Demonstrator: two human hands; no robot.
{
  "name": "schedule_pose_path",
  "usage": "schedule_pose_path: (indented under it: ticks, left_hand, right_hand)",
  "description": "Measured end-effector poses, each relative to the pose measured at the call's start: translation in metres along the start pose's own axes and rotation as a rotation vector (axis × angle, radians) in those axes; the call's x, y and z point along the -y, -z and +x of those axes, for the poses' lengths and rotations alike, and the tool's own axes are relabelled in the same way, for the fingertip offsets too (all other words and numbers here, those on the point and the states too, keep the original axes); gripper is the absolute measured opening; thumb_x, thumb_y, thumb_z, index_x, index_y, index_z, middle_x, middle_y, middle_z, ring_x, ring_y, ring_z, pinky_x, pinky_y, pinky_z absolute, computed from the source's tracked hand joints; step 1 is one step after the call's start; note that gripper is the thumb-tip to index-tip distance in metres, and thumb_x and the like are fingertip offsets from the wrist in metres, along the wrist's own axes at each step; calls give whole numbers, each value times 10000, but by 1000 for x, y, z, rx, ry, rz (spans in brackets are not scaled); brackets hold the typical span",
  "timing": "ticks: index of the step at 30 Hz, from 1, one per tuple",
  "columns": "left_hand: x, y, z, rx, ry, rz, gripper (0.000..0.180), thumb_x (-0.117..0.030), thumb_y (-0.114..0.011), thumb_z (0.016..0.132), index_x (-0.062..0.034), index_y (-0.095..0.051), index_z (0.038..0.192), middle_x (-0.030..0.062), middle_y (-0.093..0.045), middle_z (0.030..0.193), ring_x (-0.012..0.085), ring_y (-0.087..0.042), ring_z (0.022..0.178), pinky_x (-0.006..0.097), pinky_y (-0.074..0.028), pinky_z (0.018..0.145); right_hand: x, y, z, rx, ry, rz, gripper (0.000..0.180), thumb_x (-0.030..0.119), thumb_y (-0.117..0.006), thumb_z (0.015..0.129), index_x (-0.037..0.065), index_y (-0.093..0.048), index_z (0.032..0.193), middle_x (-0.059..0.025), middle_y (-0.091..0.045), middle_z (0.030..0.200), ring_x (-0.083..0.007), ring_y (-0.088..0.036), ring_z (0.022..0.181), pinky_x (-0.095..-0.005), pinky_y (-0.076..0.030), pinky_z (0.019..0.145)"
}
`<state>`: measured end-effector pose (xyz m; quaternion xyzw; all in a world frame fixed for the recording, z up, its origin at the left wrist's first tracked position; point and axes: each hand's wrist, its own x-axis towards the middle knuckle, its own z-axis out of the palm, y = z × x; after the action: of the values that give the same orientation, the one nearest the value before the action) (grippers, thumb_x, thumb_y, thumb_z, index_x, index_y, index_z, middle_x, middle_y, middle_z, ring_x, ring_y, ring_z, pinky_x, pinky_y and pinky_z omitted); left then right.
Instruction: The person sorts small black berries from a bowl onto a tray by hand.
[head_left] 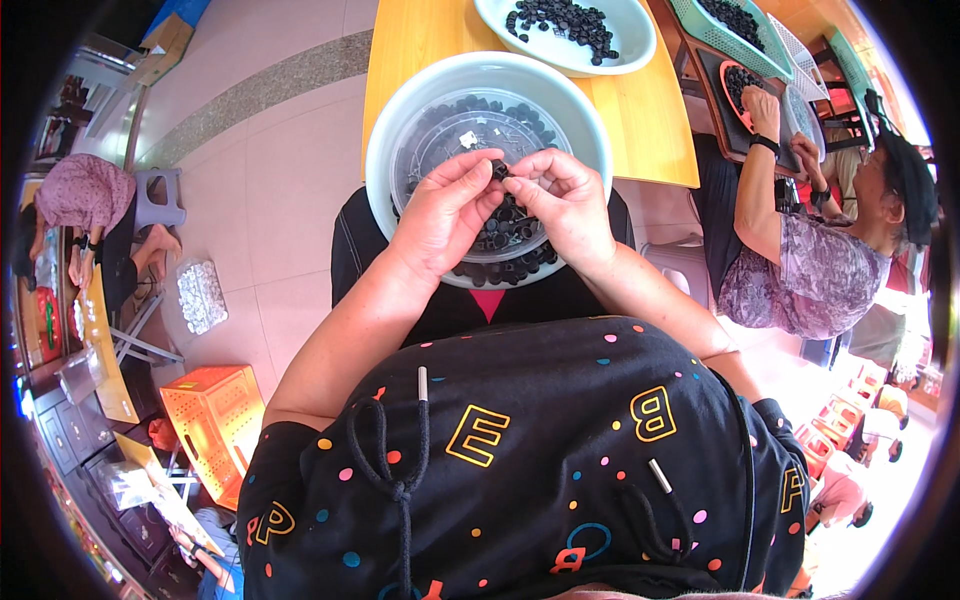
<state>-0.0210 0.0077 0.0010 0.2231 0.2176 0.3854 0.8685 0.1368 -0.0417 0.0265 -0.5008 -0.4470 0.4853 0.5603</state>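
Over a large pale-blue basin (378, 150) my two hands meet with their fingertips close together. My left hand (445, 205) is closed, pinching a small black plastic part (499, 170) between thumb and forefinger. Just beside that part, the thumb and forefinger of my right hand (565, 205) are pinched together; what lies between them is too small to make out. Inside the basin sits a round clear plastic tray (425, 140) with small whitish bits on it. Many small black parts (500, 272) lie in the basin, some seen through the tray.
A yellow table (645, 130) stands just ahead, bearing a second pale-blue basin (490, 18) of black parts. At the right, a co-worker (810, 250) reaches into an orange basket (735, 90). An orange crate (210, 420) and another person (90, 200) are at the left.
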Motion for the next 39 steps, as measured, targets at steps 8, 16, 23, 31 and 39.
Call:
schedule_pose_path:
  ticks: [8, 16, 23, 31, 39]
  left_hand:
    - [-1, -8, -2, -9, -4, 7, 224, -133, -572, 915, 1, -610, 1090, 91, -623, 1044, 139, -581, 954, 265, -475, 861]
    - [-1, -5, 1, 6, -9, -8, 189, -126, -589, 901, 0, -622, 1038, 90, -632, 1028, 145, -584, 953, 271, -471, 866]
    - [-2, -6, 0, -44, 34, -25, 199, -115, -588, 899, -1, -620, 1058, 78, -622, 1001, 150, -581, 954, 272, -467, 886]
    - [1, -4, 1, -9, 100, -78, 223, -119, -548, 922, 8, -608, 1095, 68, -604, 1004, 135, -559, 954, 263, -459, 893]
    - [-3, -12, 1, -39, 50, -54, 210, -94, -541, 923, 6, -595, 1101, 75, -598, 1028, 141, -556, 986, 266, -452, 923]
  right_hand:
    - [-7, 2, 2, -12, 53, -28, 81, -4, -677, 812, 24, -636, 875, -9, -634, 851, -56, -569, 787, -208, -464, 688]
    - [-7, 0, 3, 5, 162, -56, 100, -41, -663, 816, 13, -627, 893, -1, -604, 864, -55, -547, 788, -191, -443, 699]
    - [-10, 1, 2, -39, 113, -99, 73, 26, -696, 802, 38, -638, 845, 9, -626, 805, -44, -537, 727, -204, -438, 643]
    - [-9, 1, 2, -39, 104, -92, 61, 24, -687, 805, 38, -639, 841, 4, -627, 799, -47, -537, 715, -206, -438, 637]
    - [-11, 3, 3, -43, 88, -107, 54, 36, -685, 810, 40, -639, 838, 25, -609, 773, -24, -481, 658, -192, -399, 588]
